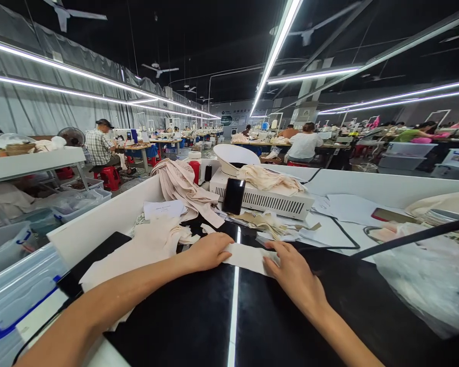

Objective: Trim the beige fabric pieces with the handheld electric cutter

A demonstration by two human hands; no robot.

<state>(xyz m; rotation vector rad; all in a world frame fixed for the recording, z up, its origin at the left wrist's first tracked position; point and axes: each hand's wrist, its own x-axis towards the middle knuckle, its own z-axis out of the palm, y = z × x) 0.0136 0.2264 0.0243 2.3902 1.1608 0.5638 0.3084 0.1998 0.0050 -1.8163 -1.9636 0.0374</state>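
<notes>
Across the glossy black counter [191,321], we have one narrow, cream-white fabric strip [248,258] spread between our two hands. It looks plain and matte, roughly rectangular, with a long near edge that slopes slightly down toward the right. Its middle lies nearly flat, and the bright line of a reflected lamp on the black surface meets it at both long edges. Both of its ends are partly hidden by our hands, so we cannot tell their shape.

Our left hand [209,252] is at the strip's left end, fingers curled and close together, the thumb near them; we cannot tell whether they clamp the cloth or only rest on it. Our right hand [296,270] is at the other end, thumb and forefinger spread apart, with cloth showing between them.

Beyond the strip, a black rectangular phone [234,196] stands upright against a white vented metal box [265,196], which carries a heap of cream cloth [270,178]. To our left lie loose cream fabric pieces [137,250], a white printed paper [164,209] and draped pale pink cloth [181,184]. To our right sits a clear, crumpled plastic bag [424,275].
</notes>
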